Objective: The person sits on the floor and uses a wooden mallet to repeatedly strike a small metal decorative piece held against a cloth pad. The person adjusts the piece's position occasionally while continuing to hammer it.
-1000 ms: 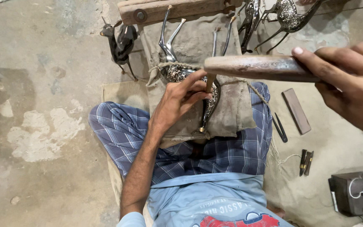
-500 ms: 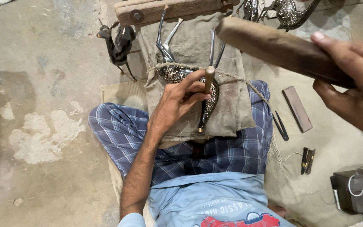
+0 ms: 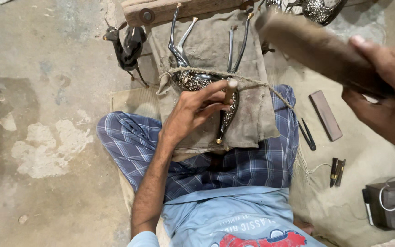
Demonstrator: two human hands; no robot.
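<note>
My left hand [image 3: 192, 112] grips a small chisel [image 3: 229, 91] with a pale wooden top, held upright against a dark metal deer figurine [image 3: 193, 78] with engraved patterning. The figurine lies on its back on a brown cloth [image 3: 252, 119] over my lap, tied down by a rope [image 3: 261, 87], its thin legs pointing away from me. My right hand [image 3: 385, 103] is raised at the upper right and grips a thick wooden mallet [image 3: 314, 45], blurred, its head above and to the right of the chisel.
A finished black deer figurine [image 3: 129, 45] stands at the upper left by a wooden block [image 3: 184, 9]. A flat sharpening stone [image 3: 325, 115], dark punches [image 3: 306, 134] and small tools [image 3: 337, 171] lie on the floor at the right. A grey box with cables [image 3: 389, 203] sits at the lower right.
The mallet has swung from lying level near the chisel to a raised, tilted position at the upper right. My left hand stays on the chisel and figurine.
</note>
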